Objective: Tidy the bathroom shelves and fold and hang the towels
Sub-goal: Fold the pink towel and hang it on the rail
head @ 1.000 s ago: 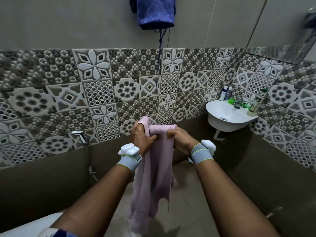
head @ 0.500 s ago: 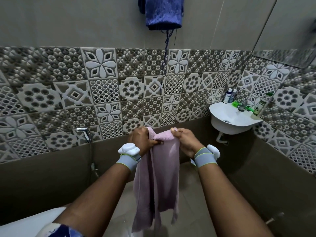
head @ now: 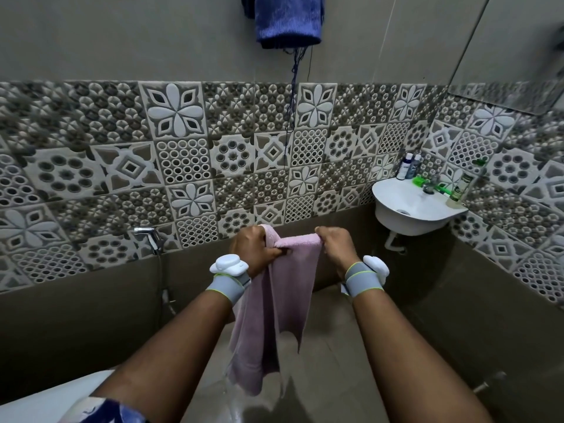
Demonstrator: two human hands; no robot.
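Pink towel hangs long-axis down, top edge stretched level between left hand and right hand, each pinching a corner (blue towel hangs on wall above).

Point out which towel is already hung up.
The dark blue towel high on the wall; the pale pink towel is gripped by the left hand and right hand.

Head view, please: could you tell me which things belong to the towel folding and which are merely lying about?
In the job: pink towel, held up by its top edge; left hand; right hand; blue towel hanging above.
Lying about: sink; bottles on its rim; spray head on the wall.
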